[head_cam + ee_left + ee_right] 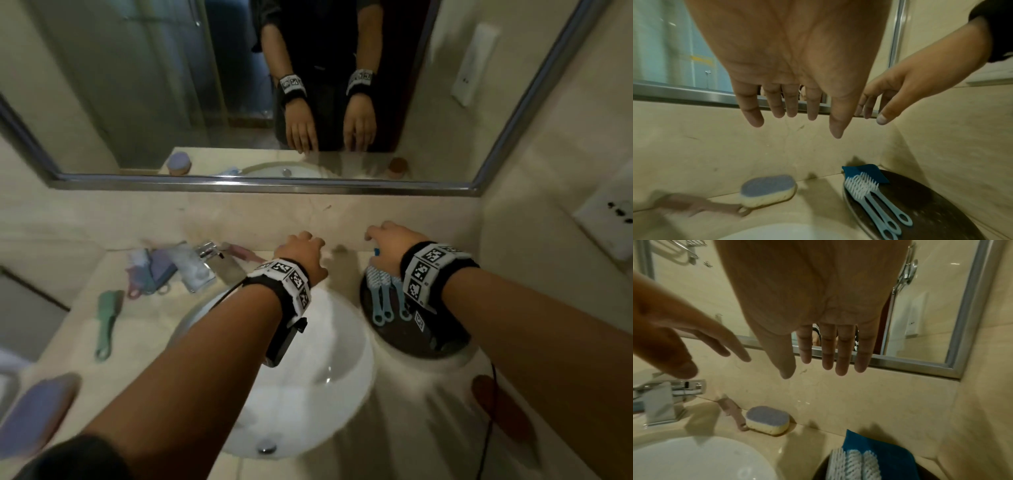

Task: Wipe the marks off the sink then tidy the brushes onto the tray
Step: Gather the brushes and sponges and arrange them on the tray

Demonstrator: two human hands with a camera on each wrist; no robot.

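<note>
Both hands hang over the back of the tabletop (pixel 404 404) with nothing in them. The left hand (pixel 301 255) is above the far rim of the sink (pixel 318 359), fingers straight and slightly spread. The right hand (pixel 394 241) is above the far edge of the tray (pixel 931 204), right of the sink, fingers straight too; each grip is wide and holds nothing.

The tray already carries pale blue brushes (pixel 869 193), laid side by side with bristles toward the wall and handles toward the person, probably so they lie flat together and do not roll. A blue cloth (pixel 879 449) sits under their heads at the far side of the tray, likely put down there once the wiping was over, since the sink bowl looks clean in these views.

More remains off the tray. A sponge (pixel 767 419) lies behind the sink by the wall, touching a pinkish brush (pixel 731 412) beside the tap (pixel 663 404). Left of the sink lie a green brush (pixel 108 322) and a cluster of pastel ones (pixel 150 274). So the tidying looks only partly done, and the left hand is the nearer one for those
</note>
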